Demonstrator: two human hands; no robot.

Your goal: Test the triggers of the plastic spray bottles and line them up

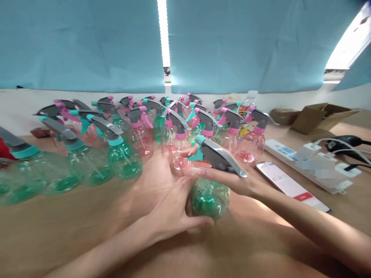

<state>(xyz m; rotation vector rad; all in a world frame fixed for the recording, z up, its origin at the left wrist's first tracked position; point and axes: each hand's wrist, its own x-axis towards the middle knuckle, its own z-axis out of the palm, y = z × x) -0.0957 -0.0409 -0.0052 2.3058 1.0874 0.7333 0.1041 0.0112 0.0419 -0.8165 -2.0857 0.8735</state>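
Observation:
A green see-through spray bottle (210, 200) with a grey and teal trigger head stands in front of me, between my two hands. Its round body is held by my left hand (171, 210), the thumb low on the near side and the fingers along the left. My right hand (232, 180) is closed around the neck, just under the trigger head, with its index finger stretched across to the left. Directly behind is a pink spray bottle (181, 152), partly covered by fingers. Some of my fingers are hidden behind the green bottle.
Several pink and green spray bottles stand in rows at the back and left, including a green one (125, 162). On the right lie a phone (290, 185), a white power strip (298, 164) with cables, and an opened cardboard box (311, 117). A blue cloth (101, 46) hangs behind.

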